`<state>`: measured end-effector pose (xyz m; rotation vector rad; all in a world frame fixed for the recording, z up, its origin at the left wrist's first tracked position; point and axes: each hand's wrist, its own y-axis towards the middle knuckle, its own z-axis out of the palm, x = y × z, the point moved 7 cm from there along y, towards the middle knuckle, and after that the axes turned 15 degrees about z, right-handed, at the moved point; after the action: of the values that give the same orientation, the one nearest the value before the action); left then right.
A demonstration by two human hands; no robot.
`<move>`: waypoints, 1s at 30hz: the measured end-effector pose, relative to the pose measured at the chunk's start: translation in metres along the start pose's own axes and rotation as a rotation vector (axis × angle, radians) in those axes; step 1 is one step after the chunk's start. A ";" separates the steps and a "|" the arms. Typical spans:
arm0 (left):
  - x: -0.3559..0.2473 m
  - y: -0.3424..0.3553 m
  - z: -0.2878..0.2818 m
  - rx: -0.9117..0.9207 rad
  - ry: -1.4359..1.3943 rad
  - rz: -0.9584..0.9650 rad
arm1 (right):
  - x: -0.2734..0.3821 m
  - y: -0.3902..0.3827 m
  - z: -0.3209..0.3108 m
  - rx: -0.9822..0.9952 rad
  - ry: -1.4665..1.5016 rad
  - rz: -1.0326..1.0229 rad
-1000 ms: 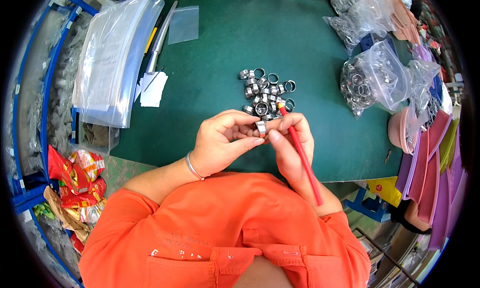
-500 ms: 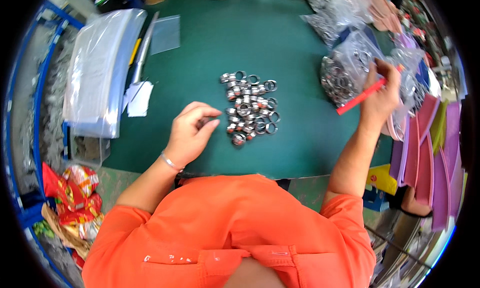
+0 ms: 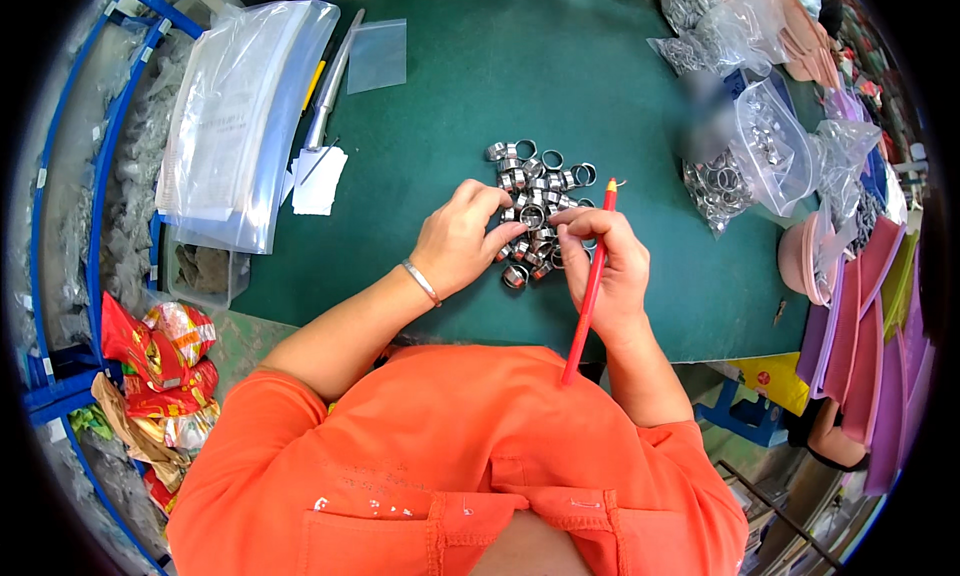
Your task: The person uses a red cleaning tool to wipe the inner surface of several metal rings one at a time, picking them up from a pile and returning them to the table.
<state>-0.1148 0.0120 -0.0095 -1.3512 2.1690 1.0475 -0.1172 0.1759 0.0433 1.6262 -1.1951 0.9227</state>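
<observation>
Several shiny metal rings [image 3: 515, 275] lie in a loose pile on the green tabletop, some with reddish marks on them. At the left side of this pile is my left hand [image 3: 455, 238], its fingers bent and thumb and forefinger apart at the rings, with no held thing visible. My right hand [image 3: 612, 266] comes in from the other side, a red pencil [image 3: 588, 311] gripped slantwise and pointing up past the knuckles. Its thumb and forefinger meet at the pile's right edge; whether they also pinch a ring is hidden.
On the right stand a clear bag of rings [image 3: 718, 191], a plastic tub [image 3: 775, 146] and a pink container [image 3: 805, 256]. Plastic-covered papers [image 3: 235, 116], a tapered metal rod [image 3: 330, 91] and a white paper scrap [image 3: 320, 181] lie left. Blue shelving [image 3: 112, 106] borders the table.
My right hand has come from the bag at the right over to the pile, still with the pencil. My left hand has moved in against the rings. The view has shifted slightly.
</observation>
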 end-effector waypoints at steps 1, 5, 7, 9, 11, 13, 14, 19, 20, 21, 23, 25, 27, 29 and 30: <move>0.001 0.001 0.001 0.020 -0.035 0.002 | -0.005 -0.001 0.003 0.030 0.037 0.056; 0.007 0.000 0.003 0.019 -0.276 -0.166 | -0.009 -0.006 0.007 0.048 0.042 0.096; 0.009 -0.004 0.002 -0.038 -0.366 -0.169 | -0.015 -0.008 0.010 0.083 0.043 0.180; 0.007 -0.008 0.002 -0.094 -0.458 -0.173 | -0.023 -0.010 0.015 0.094 0.057 0.242; 0.003 -0.014 0.000 -0.296 -0.872 -0.180 | -0.026 -0.012 0.021 0.105 0.072 0.307; -0.007 -0.017 -0.002 -0.294 -0.935 -0.140 | -0.020 -0.013 0.021 0.070 0.211 0.287; -0.015 -0.017 -0.003 -0.281 -1.018 -0.126 | -0.020 -0.015 0.018 0.027 0.200 0.189; -0.026 -0.019 -0.003 -0.235 -1.156 -0.237 | 0.006 -0.014 0.010 -0.059 0.146 -0.073; -0.028 -0.018 -0.008 -0.234 -1.156 -0.240 | 0.012 -0.015 0.011 -0.052 0.121 -0.159; -0.029 -0.019 -0.004 -0.138 -1.187 -0.357 | 0.017 -0.017 0.012 -0.044 0.095 -0.245; -0.030 -0.024 0.005 -0.042 -1.215 -0.477 | 0.019 -0.017 0.012 -0.005 0.119 -0.241; -0.033 -0.019 -0.001 -0.162 -1.161 -0.289 | 0.018 -0.015 0.012 0.019 0.167 -0.168; -0.033 -0.019 -0.002 -0.191 -1.168 -0.299 | 0.011 -0.017 0.005 -0.012 0.271 -0.102; -0.033 -0.019 -0.003 -0.203 -1.139 -0.305 | 0.008 -0.018 0.000 -0.064 0.305 0.059; -0.033 -0.020 -0.003 -0.206 -1.138 -0.307 | 0.006 -0.018 -0.003 -0.126 0.366 0.091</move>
<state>-0.0816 0.0244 0.0059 -0.7657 1.0084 1.4340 -0.0985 0.1789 0.0461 1.2458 -1.0533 1.1238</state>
